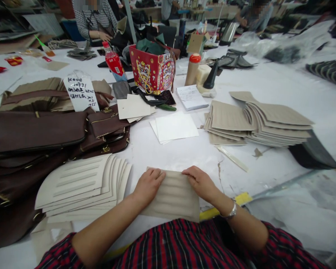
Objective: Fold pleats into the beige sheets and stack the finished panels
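A beige ribbed panel [175,196] lies flat on the white table in front of my body. My left hand [149,185] rests on its upper left part, fingers together and bent over the surface. At its upper right corner, my right hand [200,181] touches the edge with closed fingers, the thumb hidden beneath. Left of the panel is a fanned stack of pale ribbed pieces [78,179]. A second stack of beige ribbed pieces [280,116] lies at the right.
Brown leather bags [36,130] fill the left side. White cards [176,127] lie ahead, behind them a red box [149,69], a bottle [113,61] and a notepad [192,98]. A clear strip [232,158] lies right. People sit across the table.
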A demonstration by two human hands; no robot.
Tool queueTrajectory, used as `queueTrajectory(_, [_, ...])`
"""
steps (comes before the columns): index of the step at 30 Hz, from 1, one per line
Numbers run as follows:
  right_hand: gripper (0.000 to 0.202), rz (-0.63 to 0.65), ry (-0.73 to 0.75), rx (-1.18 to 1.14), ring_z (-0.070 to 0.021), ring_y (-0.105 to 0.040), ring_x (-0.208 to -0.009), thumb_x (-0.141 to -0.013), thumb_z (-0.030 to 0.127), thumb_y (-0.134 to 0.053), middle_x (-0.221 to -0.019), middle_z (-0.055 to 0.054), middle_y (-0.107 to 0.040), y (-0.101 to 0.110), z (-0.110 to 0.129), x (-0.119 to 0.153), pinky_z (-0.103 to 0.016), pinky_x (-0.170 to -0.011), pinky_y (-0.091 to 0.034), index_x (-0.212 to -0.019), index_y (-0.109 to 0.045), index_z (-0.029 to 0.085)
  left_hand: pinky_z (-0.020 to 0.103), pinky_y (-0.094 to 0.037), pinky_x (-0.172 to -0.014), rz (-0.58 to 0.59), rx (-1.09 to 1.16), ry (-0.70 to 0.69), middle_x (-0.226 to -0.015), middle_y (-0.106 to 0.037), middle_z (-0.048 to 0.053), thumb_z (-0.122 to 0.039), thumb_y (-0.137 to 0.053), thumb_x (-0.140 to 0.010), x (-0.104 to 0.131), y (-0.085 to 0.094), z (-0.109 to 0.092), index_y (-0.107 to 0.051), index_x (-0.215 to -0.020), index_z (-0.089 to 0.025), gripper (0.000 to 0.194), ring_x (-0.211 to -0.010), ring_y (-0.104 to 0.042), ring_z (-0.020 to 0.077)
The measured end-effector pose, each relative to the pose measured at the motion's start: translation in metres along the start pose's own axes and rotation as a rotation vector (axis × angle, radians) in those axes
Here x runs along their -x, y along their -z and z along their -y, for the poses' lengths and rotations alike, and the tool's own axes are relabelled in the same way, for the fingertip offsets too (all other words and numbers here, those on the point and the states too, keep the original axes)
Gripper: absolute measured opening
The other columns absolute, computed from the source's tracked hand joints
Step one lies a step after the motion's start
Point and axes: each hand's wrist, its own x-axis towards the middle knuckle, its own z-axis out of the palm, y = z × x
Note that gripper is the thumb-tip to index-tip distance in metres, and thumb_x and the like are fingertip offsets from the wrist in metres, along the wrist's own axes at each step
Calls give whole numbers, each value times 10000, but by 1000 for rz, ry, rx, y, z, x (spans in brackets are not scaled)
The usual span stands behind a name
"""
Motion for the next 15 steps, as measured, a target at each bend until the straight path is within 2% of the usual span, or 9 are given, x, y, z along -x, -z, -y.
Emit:
queueTrajectory(6, [378, 105, 138, 279, -167, -463, -884, -781, 49, -425, -950, -40, -543, 2, -8, 10, -301, -811, -385, -1078, -579, 224, 346, -406, -717, 109, -73, -34, -980, -547, 68, -106, -444, -793, -12, 13, -1, -521, -1093, -195, 322, -873, -454, 224])
queueTrajectory(11, [428, 267, 258, 408, -161, -464, -794, -780, 83, -452, -893, -28, -540, 9, -3, -13, -261, -696, -393, -1156, -533, 270, 322, -396, -701, 182, -77, -133, -934, -539, 54, -254, -440, -846, -24, 21, 3, -548, -1051, -238, 232, -809, -459, 205])
queueTrajectory(15, [392, 374, 341, 421, -154, -466, -763, -806, 143, -463, -872, -32, -533, 14, 0, -31, -257, -663, -385, -1155, -537, 306, 317, -398, -674, 204, -98, -206, -980, -543, 46, -365, -489, -826, -30, 21, 9, -496, -1150, -283, 334, -838, -461, 217])
